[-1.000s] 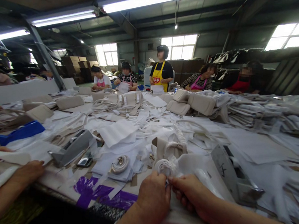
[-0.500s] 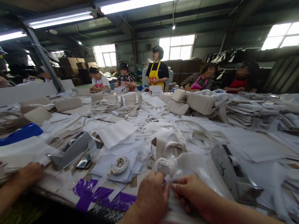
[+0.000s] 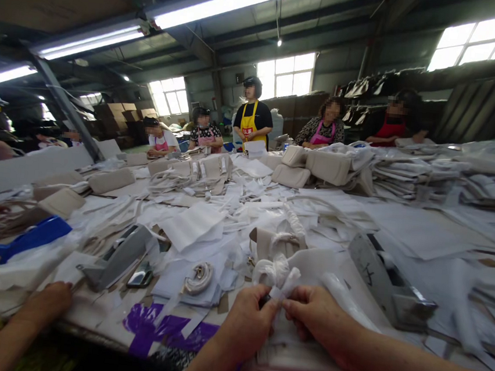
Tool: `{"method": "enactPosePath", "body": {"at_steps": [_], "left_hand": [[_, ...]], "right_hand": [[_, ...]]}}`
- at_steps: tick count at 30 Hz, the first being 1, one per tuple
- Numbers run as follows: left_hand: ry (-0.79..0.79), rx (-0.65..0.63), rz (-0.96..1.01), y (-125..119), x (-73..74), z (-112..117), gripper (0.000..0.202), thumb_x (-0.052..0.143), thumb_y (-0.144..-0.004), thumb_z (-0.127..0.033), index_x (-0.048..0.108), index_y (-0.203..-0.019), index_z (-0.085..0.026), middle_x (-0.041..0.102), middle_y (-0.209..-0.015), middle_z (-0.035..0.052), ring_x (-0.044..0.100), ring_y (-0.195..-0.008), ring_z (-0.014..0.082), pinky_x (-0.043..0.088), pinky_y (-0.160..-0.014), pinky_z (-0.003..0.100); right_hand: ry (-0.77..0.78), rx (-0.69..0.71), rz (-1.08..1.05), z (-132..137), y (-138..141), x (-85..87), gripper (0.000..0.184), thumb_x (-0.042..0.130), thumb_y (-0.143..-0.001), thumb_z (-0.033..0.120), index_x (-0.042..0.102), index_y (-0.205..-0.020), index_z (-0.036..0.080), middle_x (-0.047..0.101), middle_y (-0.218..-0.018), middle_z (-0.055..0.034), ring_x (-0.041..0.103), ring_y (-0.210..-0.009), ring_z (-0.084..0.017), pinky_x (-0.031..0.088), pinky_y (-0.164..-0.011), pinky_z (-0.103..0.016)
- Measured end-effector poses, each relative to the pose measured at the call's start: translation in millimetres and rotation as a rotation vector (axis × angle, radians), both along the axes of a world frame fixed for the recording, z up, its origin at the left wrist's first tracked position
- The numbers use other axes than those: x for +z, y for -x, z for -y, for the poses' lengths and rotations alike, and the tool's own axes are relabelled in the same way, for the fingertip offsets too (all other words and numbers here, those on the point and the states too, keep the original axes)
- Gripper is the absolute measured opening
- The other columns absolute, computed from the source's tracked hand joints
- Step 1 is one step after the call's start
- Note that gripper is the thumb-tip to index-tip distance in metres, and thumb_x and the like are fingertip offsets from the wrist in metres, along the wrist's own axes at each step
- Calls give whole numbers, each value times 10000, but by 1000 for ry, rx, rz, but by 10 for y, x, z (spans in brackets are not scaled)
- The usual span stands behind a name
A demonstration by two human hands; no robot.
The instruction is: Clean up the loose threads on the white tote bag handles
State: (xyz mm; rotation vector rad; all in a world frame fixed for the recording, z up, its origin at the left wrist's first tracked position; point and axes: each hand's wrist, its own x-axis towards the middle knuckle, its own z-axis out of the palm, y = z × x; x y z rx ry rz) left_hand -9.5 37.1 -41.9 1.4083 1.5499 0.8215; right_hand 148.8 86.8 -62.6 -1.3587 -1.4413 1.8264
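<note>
My left hand (image 3: 248, 321) and my right hand (image 3: 320, 314) meet at the table's near edge, both closed in a pinch. Between their fingertips is a white strip (image 3: 277, 294) at the near end of a looped white strap bundle (image 3: 277, 272). Something small and dark shows by my left thumb, too small to name. Just beyond the bundle sits a beige handbag (image 3: 263, 243), its handle wrapped in white. To the left, a coiled strap with a gold-coloured buckle (image 3: 198, 279) rests on a stack of white sheets (image 3: 215, 293).
Grey tape dispensers stand left (image 3: 120, 258) and right (image 3: 389, 284) of my hands. A phone (image 3: 140, 275), purple tape (image 3: 168, 325) and a blue item (image 3: 34, 238) lie leftward. A co-worker's hand (image 3: 53, 301) is at far left. Handbags (image 3: 328, 167) and papers cover the table; several people sit or stand beyond.
The strap bundle has turned in my hands, with a white end now showing at its right. At the left, the co-worker's other hand has come into view with white sheeting.
</note>
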Motion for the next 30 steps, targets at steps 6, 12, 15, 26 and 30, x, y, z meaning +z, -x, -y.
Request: {"method": "enactPosePath", "body": {"at_steps": [6, 12, 15, 26, 30], "left_hand": [[41, -91, 319, 59, -62, -58, 329, 574, -884, -395, 740, -949, -119, 646, -750, 30, 511, -578, 110, 445, -520, 206], [74, -127, 555, 97, -146, -78, 398, 625, -872, -480, 731, -923, -99, 599, -648, 9, 451, -492, 67, 365, -471, 169], [95, -131, 648, 122, -233, -89, 415, 628, -874, -501, 722, -928, -100, 641, -683, 32, 481, -500, 70, 357, -474, 170], [-8, -80, 58, 65, -69, -86, 375, 656, -772, -473, 720, -934, -141, 626, -884, 68, 576, -768, 183, 466, -694, 278], [-151, 155, -404, -3, -15, -116, 346, 709, -727, -537, 672, -727, -193, 630, -879, 83, 616, -861, 260, 516, -737, 349]], "right_hand": [[-117, 27, 138, -41, -37, 98, 221, 618, -851, 289, 575, -671, 168, 467, -485, 65, 368, -384, -67, 235, -402, -216], [-153, 95, 208, -73, -43, 212, 320, 663, -842, 321, 582, -571, 172, 435, -438, 62, 325, -395, -66, 223, -417, -224], [-123, 126, 131, -90, -35, 203, 327, 703, -806, 382, 598, -574, 177, 502, -458, 48, 337, -406, -68, 239, -425, -220], [-195, 183, 48, -46, -90, 169, 203, 517, -650, 109, 708, -677, 172, 585, -573, 22, 500, -558, -114, 360, -525, -202], [-460, 233, 41, -128, -223, 65, 315, 570, -666, 184, 794, -882, 228, 730, -866, -20, 632, -811, -187, 464, -716, -231]]}}
